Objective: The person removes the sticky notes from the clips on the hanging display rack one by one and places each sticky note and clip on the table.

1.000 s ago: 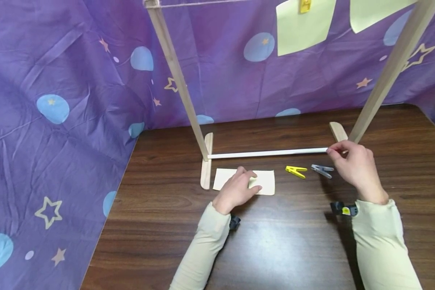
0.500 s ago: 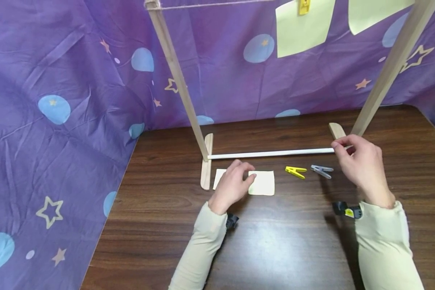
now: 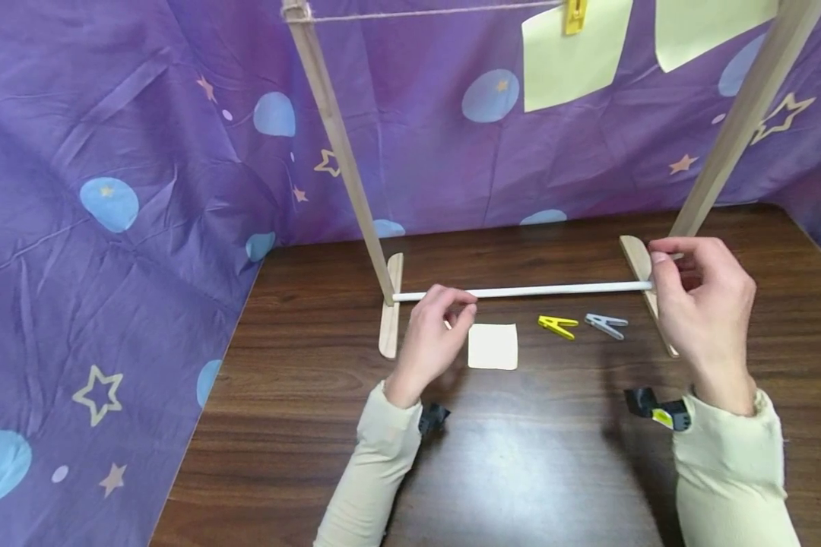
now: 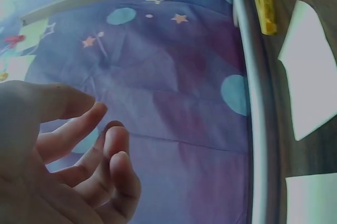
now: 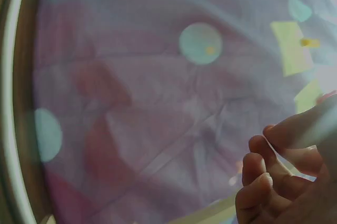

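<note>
My left hand [image 3: 427, 346] is raised over the table, its fingers loosely bent and nothing visible between them in the left wrist view. Just right of it lies a pale square of paper [image 3: 492, 346]; a second pale sheet [image 4: 313, 200] shows in the left wrist view but is hidden behind this hand in the head view. My right hand [image 3: 708, 311] hovers by the frame's right foot, fingers bent, thumb near the index finger, holding nothing visible. Between the hands lie a yellow clothespin [image 3: 557, 327] and a grey-blue clothespin [image 3: 606, 325].
A wooden frame with a left post [image 3: 342, 159], right post [image 3: 746, 121] and low white bar [image 3: 547, 290] stands behind. From its string [image 3: 431, 13] hang pale yellow sheets [image 3: 575, 64], one under a yellow clothespin [image 3: 575, 17]. A purple cloth [image 3: 417, 129] backs the table.
My left hand has lifted off the papers and shifted slightly left. My right hand has moved right and closer, away from the white bar's end. The clothespins stay put.
</note>
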The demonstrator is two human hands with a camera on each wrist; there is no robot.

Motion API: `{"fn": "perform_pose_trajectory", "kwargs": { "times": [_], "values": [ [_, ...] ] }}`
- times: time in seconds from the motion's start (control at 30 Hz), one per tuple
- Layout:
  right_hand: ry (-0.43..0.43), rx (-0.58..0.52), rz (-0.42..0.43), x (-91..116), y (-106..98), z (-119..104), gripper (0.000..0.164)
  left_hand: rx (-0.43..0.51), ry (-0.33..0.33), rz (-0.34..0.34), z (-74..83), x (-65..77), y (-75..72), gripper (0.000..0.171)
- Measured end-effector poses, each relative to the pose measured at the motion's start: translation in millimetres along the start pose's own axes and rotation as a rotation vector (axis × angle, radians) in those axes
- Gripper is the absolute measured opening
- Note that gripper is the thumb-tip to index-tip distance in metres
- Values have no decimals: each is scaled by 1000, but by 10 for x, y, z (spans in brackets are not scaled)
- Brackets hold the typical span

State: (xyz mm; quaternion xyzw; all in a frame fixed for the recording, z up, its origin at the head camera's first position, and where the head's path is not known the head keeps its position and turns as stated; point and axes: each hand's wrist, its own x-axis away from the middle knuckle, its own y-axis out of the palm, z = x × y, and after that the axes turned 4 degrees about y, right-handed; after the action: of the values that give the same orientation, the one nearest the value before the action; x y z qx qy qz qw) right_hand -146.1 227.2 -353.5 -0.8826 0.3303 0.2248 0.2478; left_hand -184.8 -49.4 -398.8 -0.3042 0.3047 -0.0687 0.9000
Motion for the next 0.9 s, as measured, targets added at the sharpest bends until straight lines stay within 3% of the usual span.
{"fn": "perform_pose_trajectory", "kwargs": {
  "times": [0.27,0.43,0.6,0.9],
  "values": [
    [44,-143,-2,48,-35,-286,16,106,-6,136,94,-38,-104,9],
    [-57,-253,-37,-8,-11,-531,17,187,-19,140,153,-124,-168,11],
    [-186,-241,-47,-212,10,-851,19,306,-31,118,227,-320,-227,14],
    [-298,-272,-55,-719,77,-1335,24,599,-145,108,500,-688,-296,21]
  ]
}}
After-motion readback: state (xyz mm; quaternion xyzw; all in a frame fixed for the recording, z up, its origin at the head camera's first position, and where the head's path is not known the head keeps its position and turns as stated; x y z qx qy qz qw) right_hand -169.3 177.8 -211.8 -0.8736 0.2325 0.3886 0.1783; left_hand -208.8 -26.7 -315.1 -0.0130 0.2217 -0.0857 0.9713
